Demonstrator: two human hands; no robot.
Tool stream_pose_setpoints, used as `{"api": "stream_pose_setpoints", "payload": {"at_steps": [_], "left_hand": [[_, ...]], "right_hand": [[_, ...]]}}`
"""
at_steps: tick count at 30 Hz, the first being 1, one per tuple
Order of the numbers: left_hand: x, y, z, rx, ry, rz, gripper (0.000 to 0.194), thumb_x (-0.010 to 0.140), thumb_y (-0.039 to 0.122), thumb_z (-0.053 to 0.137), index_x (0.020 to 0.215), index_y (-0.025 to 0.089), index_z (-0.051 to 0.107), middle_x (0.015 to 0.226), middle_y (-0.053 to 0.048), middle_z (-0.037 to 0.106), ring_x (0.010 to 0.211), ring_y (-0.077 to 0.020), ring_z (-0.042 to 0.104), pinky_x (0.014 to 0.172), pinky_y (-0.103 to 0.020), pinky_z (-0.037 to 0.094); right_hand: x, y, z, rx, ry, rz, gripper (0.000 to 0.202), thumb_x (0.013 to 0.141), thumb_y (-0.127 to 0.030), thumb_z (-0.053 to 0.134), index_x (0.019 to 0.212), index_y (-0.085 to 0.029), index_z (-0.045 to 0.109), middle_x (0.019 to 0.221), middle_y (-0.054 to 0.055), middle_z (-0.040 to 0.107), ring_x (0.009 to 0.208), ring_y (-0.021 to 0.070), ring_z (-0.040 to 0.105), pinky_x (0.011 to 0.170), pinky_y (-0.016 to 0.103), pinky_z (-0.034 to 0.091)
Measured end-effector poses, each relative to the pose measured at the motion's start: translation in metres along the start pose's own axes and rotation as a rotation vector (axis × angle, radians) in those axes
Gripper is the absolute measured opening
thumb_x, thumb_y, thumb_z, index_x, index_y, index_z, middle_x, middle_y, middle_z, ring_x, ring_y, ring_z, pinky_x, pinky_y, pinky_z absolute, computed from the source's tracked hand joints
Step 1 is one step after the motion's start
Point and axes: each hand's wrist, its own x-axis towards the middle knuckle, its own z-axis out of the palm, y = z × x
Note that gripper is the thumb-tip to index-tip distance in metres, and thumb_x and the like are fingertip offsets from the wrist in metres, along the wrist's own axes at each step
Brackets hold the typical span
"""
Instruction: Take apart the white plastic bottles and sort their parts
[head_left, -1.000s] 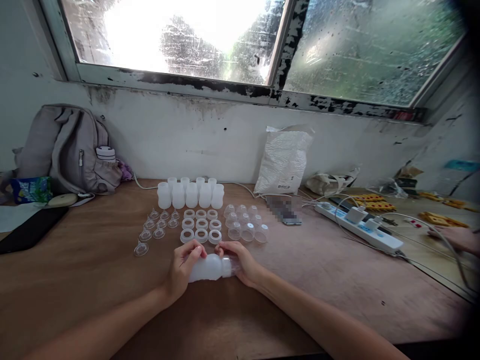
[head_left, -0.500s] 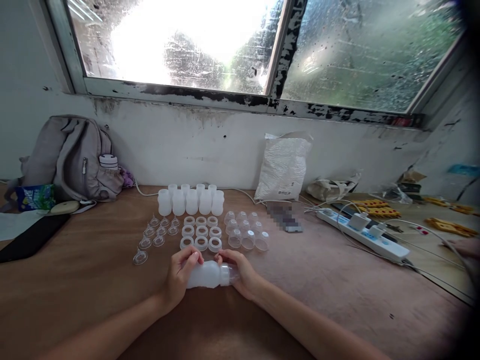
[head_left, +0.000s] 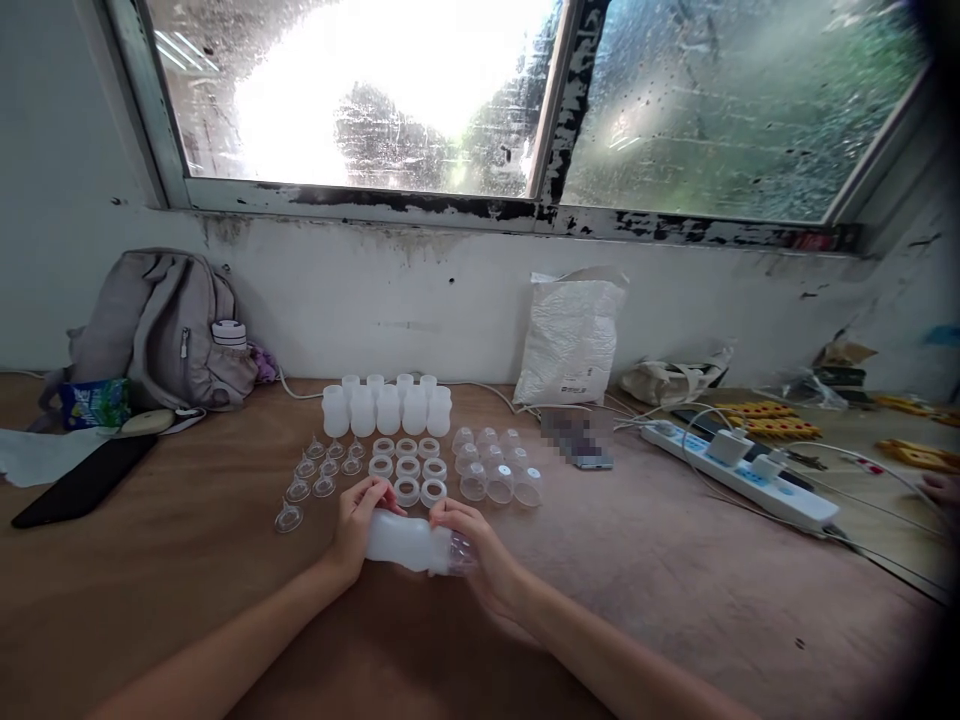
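Note:
A milky white bottle (head_left: 405,541) lies sideways between my hands, low over the table, its clear-capped end to the right. My left hand (head_left: 358,525) is closed round the base end. Fingers of my right hand (head_left: 474,548) wrap the collar and clear cap. Just beyond stand rows of clear caps (head_left: 499,484), white rings (head_left: 407,467) and clear teats (head_left: 324,485), with upright white bottles (head_left: 388,409) behind them.
A grey backpack (head_left: 169,330) and a black phone-like slab (head_left: 86,480) are at the left. A white plastic bag (head_left: 571,340) leans on the wall. Rightward are a blurred phone (head_left: 592,460), a power strip (head_left: 750,477) with cables, yellow pieces (head_left: 761,420) and another person's hand (head_left: 941,490).
The view has shifted slightly, so the table items appear lower and further right. The held bottle is tilted more, its capped end lower, and my right fingers have shifted at the collar.

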Motion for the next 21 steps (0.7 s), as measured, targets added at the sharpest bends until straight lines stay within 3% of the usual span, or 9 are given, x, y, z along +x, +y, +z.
{"api": "stream_pose_setpoints", "payload": {"at_steps": [4,8,11,14,17,21], "left_hand": [[0.000,0.000,0.001,-0.051,0.014,-0.076,0.023,0.074,0.033,0.047,0.060,0.016,0.049,0.056,0.003,0.051,0.056,-0.0140,0.056,0.053,-0.022,0.040],[-0.005,0.003,0.005,0.109,-0.023,0.031,0.023,0.075,0.034,0.047,0.061,0.016,0.052,0.058,0.002,0.054,0.059,-0.0129,0.053,0.056,-0.021,0.039],[-0.012,0.008,0.010,0.273,-0.144,0.148,0.019,0.074,0.034,0.051,0.068,0.016,0.054,0.065,0.000,0.056,0.062,-0.0135,0.052,0.057,-0.022,0.039],[-0.019,0.013,0.015,0.334,-0.302,0.159,0.020,0.075,0.036,0.050,0.082,0.017,0.053,0.076,-0.002,0.057,0.070,-0.0151,0.055,0.061,-0.023,0.042],[-0.024,0.013,0.017,0.336,-0.465,0.141,0.035,0.071,0.036,0.057,0.100,0.018,0.046,0.087,-0.004,0.058,0.078,-0.0169,0.055,0.069,-0.027,0.043],[-0.026,0.008,0.017,0.287,-0.513,0.111,0.051,0.066,0.033,0.064,0.108,0.019,0.039,0.089,-0.003,0.058,0.077,-0.0163,0.054,0.069,-0.027,0.043]], "right_hand": [[0.005,-0.001,-0.007,0.009,-0.002,0.018,0.011,0.062,-0.027,0.054,0.060,-0.017,0.049,0.063,-0.001,0.048,0.056,0.0146,0.050,0.043,0.025,0.041],[0.017,-0.005,-0.022,0.100,0.018,0.057,0.018,0.065,-0.033,0.051,0.058,-0.016,0.052,0.062,0.001,0.050,0.055,0.0144,0.049,0.043,0.026,0.041],[0.023,-0.009,-0.032,0.148,0.044,0.051,0.019,0.066,-0.034,0.052,0.061,-0.015,0.054,0.057,0.000,0.050,0.050,0.0128,0.048,0.041,0.024,0.037],[0.025,-0.011,-0.037,0.132,0.059,0.015,0.020,0.067,-0.034,0.051,0.061,-0.015,0.054,0.054,-0.002,0.048,0.045,0.0107,0.045,0.039,0.022,0.033],[0.023,-0.012,-0.036,0.091,0.086,-0.040,0.024,0.068,-0.037,0.052,0.060,-0.015,0.055,0.055,-0.002,0.049,0.048,0.0092,0.044,0.043,0.021,0.033],[0.020,-0.012,-0.032,0.026,0.127,-0.137,0.033,0.070,-0.043,0.053,0.057,-0.013,0.054,0.056,-0.002,0.049,0.050,0.0078,0.042,0.047,0.020,0.033]]}}
